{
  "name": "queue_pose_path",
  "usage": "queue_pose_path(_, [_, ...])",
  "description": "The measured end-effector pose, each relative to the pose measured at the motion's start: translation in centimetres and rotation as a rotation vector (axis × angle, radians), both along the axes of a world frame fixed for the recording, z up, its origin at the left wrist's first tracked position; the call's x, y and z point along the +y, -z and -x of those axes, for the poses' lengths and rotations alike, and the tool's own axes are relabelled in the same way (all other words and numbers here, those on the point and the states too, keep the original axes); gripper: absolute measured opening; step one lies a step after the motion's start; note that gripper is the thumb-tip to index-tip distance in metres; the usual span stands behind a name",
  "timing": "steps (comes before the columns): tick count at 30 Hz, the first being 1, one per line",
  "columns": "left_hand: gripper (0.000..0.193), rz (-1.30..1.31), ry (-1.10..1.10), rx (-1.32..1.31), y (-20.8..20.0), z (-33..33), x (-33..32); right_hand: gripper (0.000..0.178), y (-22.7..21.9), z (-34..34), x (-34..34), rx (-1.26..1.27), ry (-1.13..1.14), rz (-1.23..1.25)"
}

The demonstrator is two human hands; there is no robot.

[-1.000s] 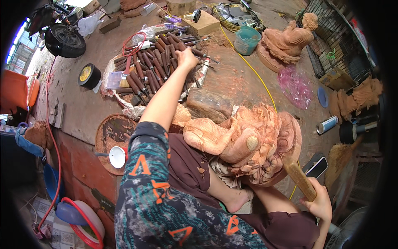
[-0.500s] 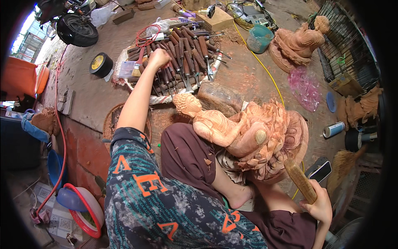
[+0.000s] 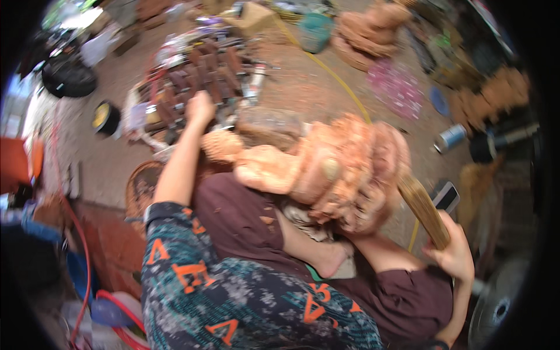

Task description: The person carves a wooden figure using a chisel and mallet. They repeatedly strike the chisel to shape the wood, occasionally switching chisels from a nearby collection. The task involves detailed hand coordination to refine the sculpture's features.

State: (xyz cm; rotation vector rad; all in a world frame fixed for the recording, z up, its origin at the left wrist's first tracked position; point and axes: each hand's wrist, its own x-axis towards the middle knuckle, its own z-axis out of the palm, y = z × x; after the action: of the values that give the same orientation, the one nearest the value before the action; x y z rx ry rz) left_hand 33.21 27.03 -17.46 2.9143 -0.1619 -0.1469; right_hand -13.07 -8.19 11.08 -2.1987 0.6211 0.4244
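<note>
A large reddish-brown carved wooden figure [image 3: 338, 169] lies across my lap. My left hand [image 3: 199, 108] reaches forward over a spread of several wooden-handled chisels [image 3: 201, 76] on the ground; motion blur hides whether it grips one. My right hand [image 3: 452, 251] is closed around the handle of a wooden mallet [image 3: 423, 210] at the lower right, beside the carving. My bare foot [image 3: 332, 259] shows under the figure.
A tape roll [image 3: 105, 116] and a black wheel [image 3: 70, 76] lie at the left. A teal bucket [image 3: 315, 29] and another carved figure [image 3: 367, 29] stand at the back. A spray can [image 3: 449, 137] and a phone [image 3: 446, 195] lie at the right. A yellow cord [image 3: 338, 81] crosses the ground.
My left hand has drawn back a little from the far chisels toward me. The view has swung and blurred. My right hand still holds the mallet.
</note>
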Motion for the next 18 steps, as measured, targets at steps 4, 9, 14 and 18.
queue_pose_path(4, [0.044, 0.253, -0.158, -0.093, 3.2, -1.1, 2.9, 0.058, 0.2, 0.3, -0.6, -0.135, -0.004, 0.083])
queue_pose_path(9, [0.017, 1.841, -0.386, 0.474, 0.7, -2.2, 8.1, 0.058, -0.5, 1.3, -0.6, -0.194, 0.265, -0.081])
queue_pose_path(14, [0.038, 1.857, -0.168, 0.077, -15.2, 12.1, -2.3, 0.055, -0.5, 2.2, -0.7, -0.317, 0.309, 0.001])
queue_pose_path(18, [0.044, 2.127, 0.577, 0.363, -20.1, 9.8, -5.7, 0.052, -0.7, 2.4, -0.4, -0.403, 0.323, 0.052])
